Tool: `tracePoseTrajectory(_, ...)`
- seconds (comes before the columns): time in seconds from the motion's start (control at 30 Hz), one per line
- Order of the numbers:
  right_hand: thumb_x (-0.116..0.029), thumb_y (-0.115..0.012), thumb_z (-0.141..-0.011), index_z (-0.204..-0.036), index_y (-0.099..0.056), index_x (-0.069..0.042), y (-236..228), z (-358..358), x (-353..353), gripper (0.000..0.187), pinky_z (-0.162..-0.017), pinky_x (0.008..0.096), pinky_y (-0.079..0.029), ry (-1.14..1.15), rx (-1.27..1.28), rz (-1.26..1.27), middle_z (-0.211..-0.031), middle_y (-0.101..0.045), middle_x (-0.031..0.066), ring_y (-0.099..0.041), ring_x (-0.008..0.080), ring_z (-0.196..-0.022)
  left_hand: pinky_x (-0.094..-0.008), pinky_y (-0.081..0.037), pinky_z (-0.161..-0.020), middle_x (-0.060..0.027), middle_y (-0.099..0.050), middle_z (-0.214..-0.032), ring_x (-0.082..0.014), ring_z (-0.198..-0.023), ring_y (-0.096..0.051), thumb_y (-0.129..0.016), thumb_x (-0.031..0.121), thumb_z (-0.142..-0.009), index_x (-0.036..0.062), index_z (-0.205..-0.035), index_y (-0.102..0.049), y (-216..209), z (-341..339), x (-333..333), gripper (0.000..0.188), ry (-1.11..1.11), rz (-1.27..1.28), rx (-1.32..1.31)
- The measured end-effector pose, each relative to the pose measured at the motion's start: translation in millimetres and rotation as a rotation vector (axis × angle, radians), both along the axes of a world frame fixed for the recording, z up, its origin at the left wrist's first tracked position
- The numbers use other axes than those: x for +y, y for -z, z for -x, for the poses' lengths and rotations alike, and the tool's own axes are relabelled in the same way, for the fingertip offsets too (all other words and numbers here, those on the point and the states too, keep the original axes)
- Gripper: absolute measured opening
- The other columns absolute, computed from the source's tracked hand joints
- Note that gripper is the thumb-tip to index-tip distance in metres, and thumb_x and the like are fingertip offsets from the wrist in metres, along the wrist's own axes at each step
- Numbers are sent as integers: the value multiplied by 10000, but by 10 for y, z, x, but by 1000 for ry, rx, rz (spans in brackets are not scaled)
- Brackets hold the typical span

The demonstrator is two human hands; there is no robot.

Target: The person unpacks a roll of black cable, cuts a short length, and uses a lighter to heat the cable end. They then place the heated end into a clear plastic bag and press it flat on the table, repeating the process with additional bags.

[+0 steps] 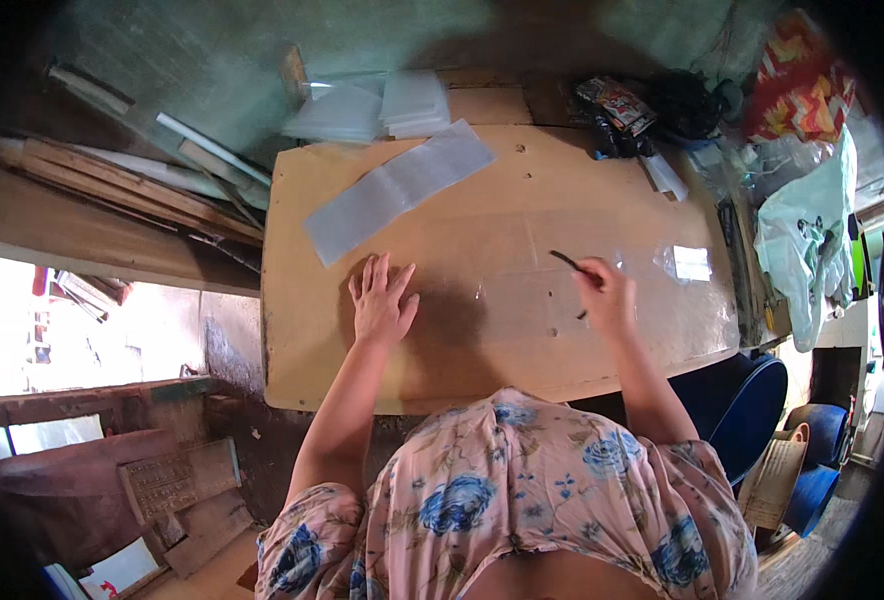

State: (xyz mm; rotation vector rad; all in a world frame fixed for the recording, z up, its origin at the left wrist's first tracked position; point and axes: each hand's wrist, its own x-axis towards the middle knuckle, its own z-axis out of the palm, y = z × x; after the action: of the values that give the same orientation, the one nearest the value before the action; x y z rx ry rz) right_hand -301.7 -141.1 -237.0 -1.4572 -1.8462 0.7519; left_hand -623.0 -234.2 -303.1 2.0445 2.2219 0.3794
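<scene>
My left hand point(381, 297) lies flat, fingers spread, on a clear plastic sheet point(522, 290) that covers the middle of the tan wooden table point(302, 350). My right hand point(606, 292) is closed around a thin dark tool point(565, 260) whose tip points up and left over the sheet. The sheet is nearly transparent and shines near its right end. A long frosted plastic strip point(397, 187) lies diagonally on the table beyond my left hand, apart from both hands.
Stacks of clear plastic pieces point(414, 101) sit at the table's far edge. Packets and dark clutter point(632, 115) crowd the far right corner. Wooden planks point(122, 185) lie left of the table, a pale green bag point(802, 240) hangs right, blue chairs point(747, 400) stand below.
</scene>
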Motion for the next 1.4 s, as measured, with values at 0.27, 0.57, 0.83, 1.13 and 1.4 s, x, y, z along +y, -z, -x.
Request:
tracePoseTrajectory(0.27,-52,-633,-751,-888,-615,-24,-20,-1468,-289,140,-572,194,-394,424,194,-23,-687,-553,-19,-481,49,-623,-562,-119,-984,-120,-279,-1347,-323,-1257,-220,-607,316,-672,228,-1177,-504,-241,-264,24,523,205,-22,151)
tracePoseTrajectory(0.57,-94,-663,-740,-869,-613,-19,119,-3341,-408,157,-628,214,-439,958,-33,-296,-731,-606,24,-545,83,-659,-564,-147,-968,-141,-308,-1325,-325,-1236,-251,-651,366,-621,192,-1134,-511,-175,-343,69,560,304,-72,238)
tracePoseTrajectory(0.83,-142,-687,-665,-858,-594,-76,792,-3895,67,224,-704,369,-453,915,-426,-92,-834,-585,114,-570,300,-804,-546,-173,-970,-136,-379,-1268,-323,-1191,-317,-683,305,-592,149,-1120,-517,-373,-1311,-29,574,490,17,138)
tracePoseTrajectory(1.13,-169,-598,-749,-862,-582,-55,1083,-3938,271,161,-744,402,-432,787,-470,-98,-882,-547,143,-524,337,-866,-377,-428,-787,-40,-556,-955,-251,-925,-518,-604,135,-701,109,-883,-591,58,-1487,-52,184,376,-151,-29)
tracePoseTrajectory(1.4,-211,-658,-715,-1067,-542,-81,659,-3455,319,393,-825,427,-405,792,-654,-191,-1085,-507,145,-482,331,-995,-376,-466,-654,-23,-562,-832,-242,-787,-554,-599,136,-709,124,-827,-506,35,-1451,26,151,53,-253,205)
